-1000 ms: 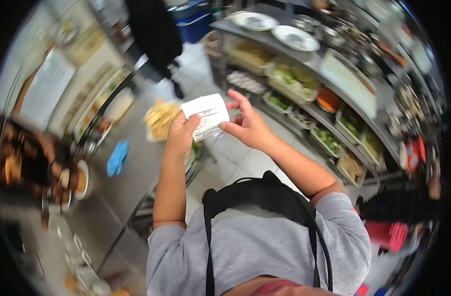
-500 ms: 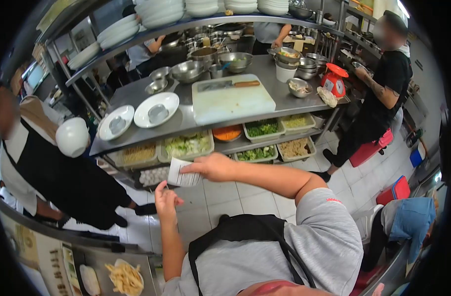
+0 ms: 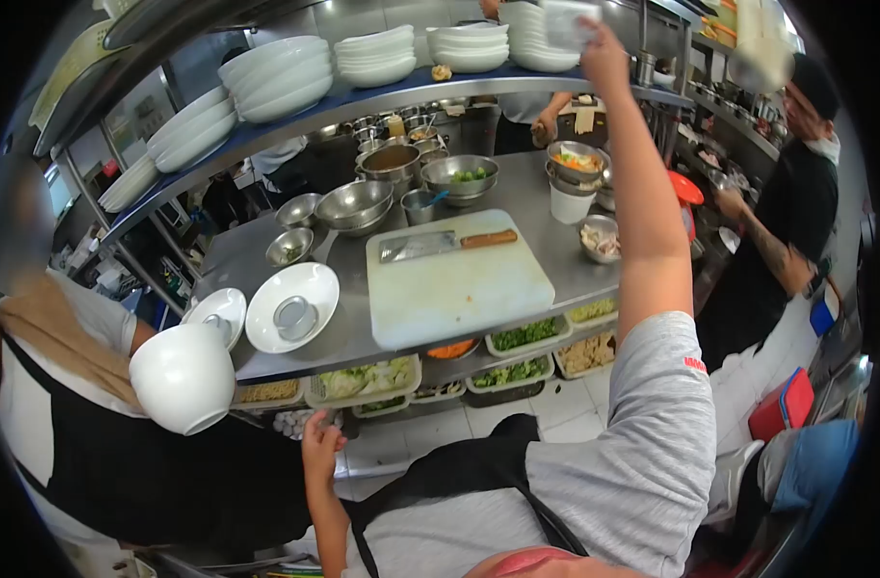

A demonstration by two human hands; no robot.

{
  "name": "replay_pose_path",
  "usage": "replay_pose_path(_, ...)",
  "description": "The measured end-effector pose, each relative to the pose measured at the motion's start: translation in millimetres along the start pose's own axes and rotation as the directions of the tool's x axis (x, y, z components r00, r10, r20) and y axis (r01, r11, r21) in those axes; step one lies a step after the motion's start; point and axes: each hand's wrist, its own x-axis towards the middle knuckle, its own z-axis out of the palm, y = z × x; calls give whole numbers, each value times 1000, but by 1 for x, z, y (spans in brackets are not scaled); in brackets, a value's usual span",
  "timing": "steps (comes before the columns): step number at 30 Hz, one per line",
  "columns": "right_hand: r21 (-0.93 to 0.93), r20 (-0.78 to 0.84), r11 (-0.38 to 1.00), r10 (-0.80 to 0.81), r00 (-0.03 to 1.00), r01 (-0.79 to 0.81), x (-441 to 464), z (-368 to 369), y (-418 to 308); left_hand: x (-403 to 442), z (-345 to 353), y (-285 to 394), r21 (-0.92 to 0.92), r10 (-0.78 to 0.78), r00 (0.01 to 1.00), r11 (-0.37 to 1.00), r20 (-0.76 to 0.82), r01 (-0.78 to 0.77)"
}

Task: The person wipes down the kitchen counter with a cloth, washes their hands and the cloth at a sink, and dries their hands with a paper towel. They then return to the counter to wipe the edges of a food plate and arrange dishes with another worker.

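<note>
My right hand (image 3: 605, 60) is raised high on an outstretched arm, at the upper shelf beside a stack of white bowls (image 3: 538, 43). Pinched in its fingers is a small white paper slip (image 3: 569, 23), blurred. My left hand (image 3: 322, 449) is low near my body, loosely open with the index finger pointing up, and nothing shows in it. Beyond it, on the steel counter, lies a white cutting board (image 3: 449, 303) with a wooden-handled cleaver (image 3: 416, 247) on top. Left of the board sits a white plate (image 3: 310, 279) with a small metal dish on it.
At left a person in a black apron (image 3: 170, 482) stands close behind a white bowl (image 3: 183, 379). Metal bowls (image 3: 355, 204) crowd the counter's back. Vegetable trays (image 3: 363, 380) sit underneath. Another person in black (image 3: 782, 222) works at right, near a red scale (image 3: 686, 188).
My right hand has carried the paper slip from waist height up to the shelf. My left hand has dropped lower. I am nearer the counter, and the person at left with the bowl appears closer.
</note>
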Motion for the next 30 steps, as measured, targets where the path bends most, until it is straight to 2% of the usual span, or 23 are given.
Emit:
replay_pose_path(1,8,-134,997,-80,988,82,30,5,27,6,4,-6,-17,-2,999,1000,-46,1)
replay_pose_path(3,93,-397,994,-19,918,60,93,31,89,5,18,-6,-55,18,990,998,-141,-26)
replay_pose_path(5,373,-366,926,91,926,57,118,28,74,-3,33,3,-15,41,975,999,-218,-46)
replay_pose_path(6,287,-302,954,179,936,-90,125,24,64,-7,39,4,14,70,964,998,-256,-69)
replay_pose_path(9,303,-41,930,230,972,-207,168,52,98,-24,54,17,28,124,913,992,-388,-122)
replay_pose_path(10,-55,21,989,140,990,-139,197,75,140,-30,60,23,52,136,886,991,-443,-126)
replay_pose_path(15,114,173,964,220,960,-241,176,39,55,-60,84,54,53,128,760,991,-637,-122)
replay_pose_path(17,293,153,925,202,967,-240,192,46,65,-68,89,56,92,162,720,986,-674,-136)
replay_pose_path(19,360,49,876,324,945,-320,214,72,113,-75,95,61,95,169,696,985,-698,-144)
replay_pose_path(20,-149,-123,988,28,992,-47,258,95,181,-76,98,61,88,191,703,980,-685,-181)
replay_pose_path(21,-474,1,870,-153,988,135,254,98,191,-77,99,61,80,207,698,974,-685,-211)
replay_pose_path(22,-717,126,623,-327,937,313,249,100,199,-86,102,61,68,210,677,971,-706,-231)
replay_pose_path(23,-629,118,677,-403,907,383,232,95,181,-89,115,73,86,207,633,972,-746,-217)
replay_pose_path(24,-327,100,858,-386,917,397,192,80,148,-94,119,79,120,225,648,972,-727,-203)
replay_pose_path(25,22,128,937,-348,929,348,146,63,110,-100,123,83,119,232,611,968,-757,-220)
replay_pose_path(26,286,219,917,-344,913,277,102,48,79,-109,116,79,130,212,635,976,-743,-174)
replay_pose_path(27,471,330,860,-380,864,198,58,36,52,-123,105,71,255,252,688,962,-681,-100)
replay_pose_path(28,606,435,785,-461,773,127,18,25,36,-134,105,65,291,275,655,953,-704,-87)
replay_pose_path(29,727,480,686,-538,693,29,-26,11,5,-150,108,67,269,239,691,961,-682,-67)
replay_pose_path(30,853,479,514,-699,532,-92,-64,11,-4,-163,104,54,282,171,712,959,-681,39)
